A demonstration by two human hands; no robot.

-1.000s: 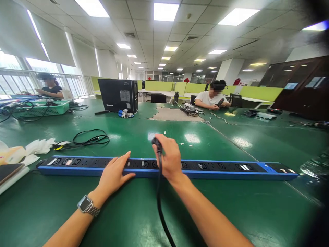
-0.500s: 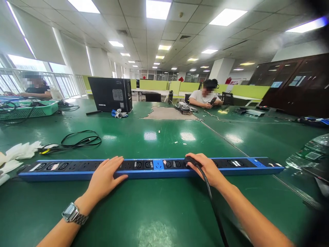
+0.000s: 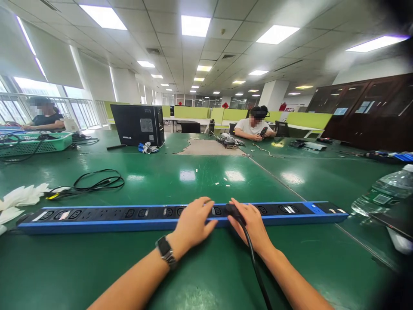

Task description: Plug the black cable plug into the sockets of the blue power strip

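A long blue and black power strip (image 3: 106, 226) lies across the green table, its row of sockets facing up. My right hand (image 3: 251, 224) has its fingers closed round a black power plug (image 3: 232, 210), held against the strip's top right of the middle. From the plug a thick black cable (image 3: 255, 262) runs down towards me. My left hand (image 3: 195, 221), with a watch on the wrist, is over the middle of the strip, thumb apart from the fingers and nothing in its grasp. It covers some sockets, and my right hand hides where plug and strip meet.
Coiled black cable (image 3: 97, 183) and crumpled white gloves (image 3: 24, 200) lie at the left. Farther back stand a black computer case (image 3: 135, 125) and a green basket (image 3: 48, 144). A clear plastic bottle (image 3: 383, 193) is at the right. Two people sit across the room, one holding a dark device (image 3: 263, 131).
My left hand has slid right along the strip, from its left part to near my right hand. My right hand keeps its hold on the plug. The view has shifted slightly.
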